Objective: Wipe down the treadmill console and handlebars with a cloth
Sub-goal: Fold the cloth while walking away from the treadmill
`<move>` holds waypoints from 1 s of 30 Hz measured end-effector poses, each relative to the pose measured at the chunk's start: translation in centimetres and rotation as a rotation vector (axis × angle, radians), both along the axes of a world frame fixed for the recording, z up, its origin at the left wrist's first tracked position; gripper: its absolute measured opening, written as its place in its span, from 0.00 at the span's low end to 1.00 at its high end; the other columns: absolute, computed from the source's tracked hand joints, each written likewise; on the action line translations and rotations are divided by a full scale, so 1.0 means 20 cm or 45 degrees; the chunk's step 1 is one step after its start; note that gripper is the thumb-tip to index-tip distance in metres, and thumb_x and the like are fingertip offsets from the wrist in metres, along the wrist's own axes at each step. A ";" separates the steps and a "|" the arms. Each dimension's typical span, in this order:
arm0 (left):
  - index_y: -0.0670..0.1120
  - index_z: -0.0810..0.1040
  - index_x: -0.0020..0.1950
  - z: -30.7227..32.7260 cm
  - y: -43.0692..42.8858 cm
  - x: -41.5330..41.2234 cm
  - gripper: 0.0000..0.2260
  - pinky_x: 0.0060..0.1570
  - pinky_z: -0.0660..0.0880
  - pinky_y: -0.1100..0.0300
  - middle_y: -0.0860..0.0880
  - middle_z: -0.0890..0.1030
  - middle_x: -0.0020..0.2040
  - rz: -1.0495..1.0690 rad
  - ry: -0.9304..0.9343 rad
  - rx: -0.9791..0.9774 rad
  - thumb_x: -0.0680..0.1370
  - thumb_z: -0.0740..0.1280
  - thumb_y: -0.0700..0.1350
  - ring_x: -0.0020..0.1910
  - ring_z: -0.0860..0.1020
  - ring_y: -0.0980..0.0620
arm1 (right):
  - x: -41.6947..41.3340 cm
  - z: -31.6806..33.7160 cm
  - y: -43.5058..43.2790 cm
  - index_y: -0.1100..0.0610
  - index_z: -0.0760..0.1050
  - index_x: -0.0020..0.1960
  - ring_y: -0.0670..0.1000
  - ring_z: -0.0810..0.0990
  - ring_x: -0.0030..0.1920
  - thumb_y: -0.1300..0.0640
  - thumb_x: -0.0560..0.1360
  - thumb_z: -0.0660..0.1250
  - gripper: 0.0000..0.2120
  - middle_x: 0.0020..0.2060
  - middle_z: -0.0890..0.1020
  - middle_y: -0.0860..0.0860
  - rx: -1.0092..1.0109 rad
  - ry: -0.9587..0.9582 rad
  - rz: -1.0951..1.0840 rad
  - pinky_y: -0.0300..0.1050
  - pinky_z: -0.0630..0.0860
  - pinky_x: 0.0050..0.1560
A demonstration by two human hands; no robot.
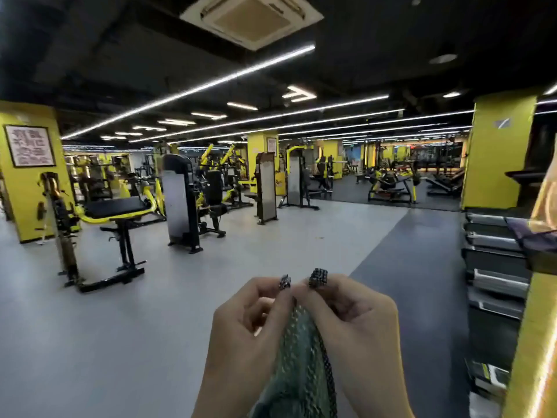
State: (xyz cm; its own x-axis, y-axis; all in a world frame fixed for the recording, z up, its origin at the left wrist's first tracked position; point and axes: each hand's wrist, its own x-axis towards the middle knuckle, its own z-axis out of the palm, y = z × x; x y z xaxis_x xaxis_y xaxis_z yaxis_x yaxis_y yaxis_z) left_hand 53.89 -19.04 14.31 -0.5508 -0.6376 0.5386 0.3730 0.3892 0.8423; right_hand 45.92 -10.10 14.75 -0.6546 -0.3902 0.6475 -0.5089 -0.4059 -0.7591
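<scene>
A dark green textured cloth (301, 366) hangs down between my two hands at the bottom centre of the head view. My left hand (241, 333) pinches one upper corner and my right hand (358, 327) pinches the other. The two corners poke up above my fingertips, close together. A row of treadmills (494, 267) runs along the right edge, seen only in part. No console or handlebars can be made out.
Grey gym floor (150, 312) spreads ahead, with a darker strip (422, 251) to the right. A black and yellow bench machine (114, 218) stands at the left, weight-stack machines (180, 200) behind it. Yellow pillars (497, 152) flank the space.
</scene>
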 end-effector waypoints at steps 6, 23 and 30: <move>0.51 0.82 0.43 -0.14 -0.27 -0.51 0.08 0.34 0.74 0.48 0.38 0.81 0.38 -0.323 -0.049 0.034 0.70 0.69 0.53 0.35 0.78 0.48 | -0.39 -0.15 -0.19 0.53 0.85 0.40 0.49 0.83 0.35 0.60 0.73 0.72 0.05 0.33 0.85 0.51 -0.003 -0.094 -0.237 0.49 0.80 0.40; 0.53 0.85 0.51 -0.18 -0.39 -1.80 0.08 0.38 0.76 0.60 0.50 0.84 0.42 -1.526 0.009 -0.102 0.74 0.69 0.52 0.39 0.80 0.52 | -1.07 -0.15 -0.29 0.43 0.79 0.52 0.44 0.81 0.47 0.53 0.80 0.61 0.09 0.43 0.83 0.42 0.461 -0.004 -1.435 0.46 0.78 0.45; 0.53 0.84 0.46 -0.27 -0.11 -1.99 0.11 0.37 0.71 0.50 0.38 0.81 0.37 -1.855 -0.089 -0.043 0.72 0.72 0.58 0.35 0.75 0.46 | -1.14 -0.24 -0.08 0.49 0.72 0.45 0.46 0.78 0.31 0.55 0.76 0.65 0.03 0.31 0.82 0.51 0.248 -0.267 -1.633 0.36 0.71 0.32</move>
